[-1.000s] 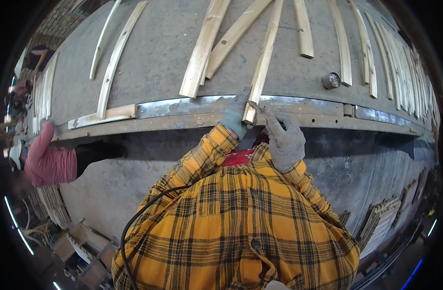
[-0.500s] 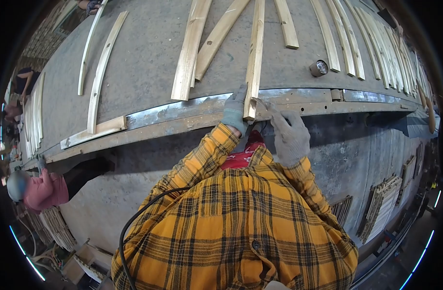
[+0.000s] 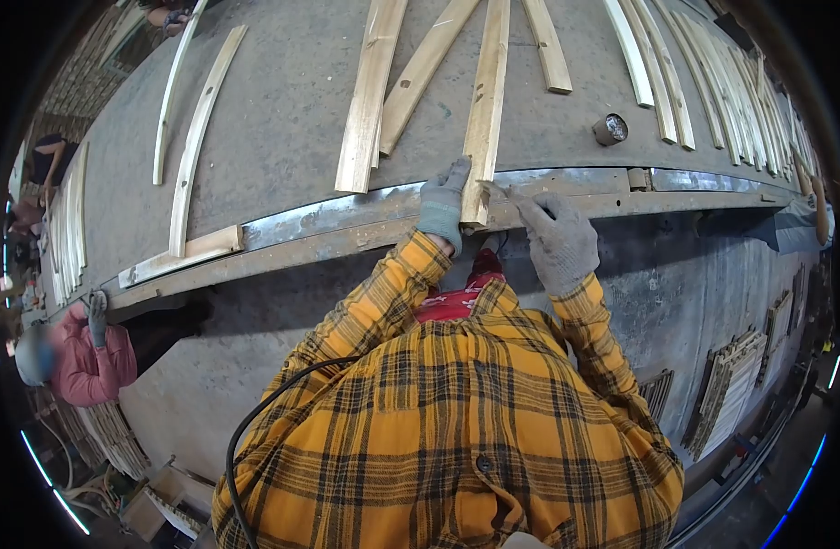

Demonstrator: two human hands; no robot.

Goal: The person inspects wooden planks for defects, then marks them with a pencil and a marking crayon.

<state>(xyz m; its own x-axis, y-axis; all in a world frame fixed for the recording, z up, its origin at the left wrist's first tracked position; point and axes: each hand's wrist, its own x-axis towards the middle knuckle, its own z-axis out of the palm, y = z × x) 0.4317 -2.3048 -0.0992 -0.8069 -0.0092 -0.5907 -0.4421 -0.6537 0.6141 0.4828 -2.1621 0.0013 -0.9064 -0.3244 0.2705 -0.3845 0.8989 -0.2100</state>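
A long wooden strip [image 3: 487, 110] points toward me, its near end lying over the metal edge of the table [image 3: 557, 180]. My left hand [image 3: 444, 201], in a grey glove, is closed against the left side of that near end. My right hand [image 3: 562, 240], also gloved, is just right of the strip's end, with the fingers curled around a small thin object that I cannot make out. Left of the strip are an angled strip [image 3: 422, 73] and a wider board [image 3: 369, 101].
A small round can [image 3: 610, 130] stands right of the strips. More strips [image 3: 745, 101] lie at the far right. A short board [image 3: 184, 256] lies along the left edge. A person in pink [image 3: 95, 357] is at the left, and other people's arms show at the margins.
My right hand has moved slightly right, away from the strip's end. The strip is turned a little, showing more of its broad face. The person in pink has raised a gloved hand from the table edge.
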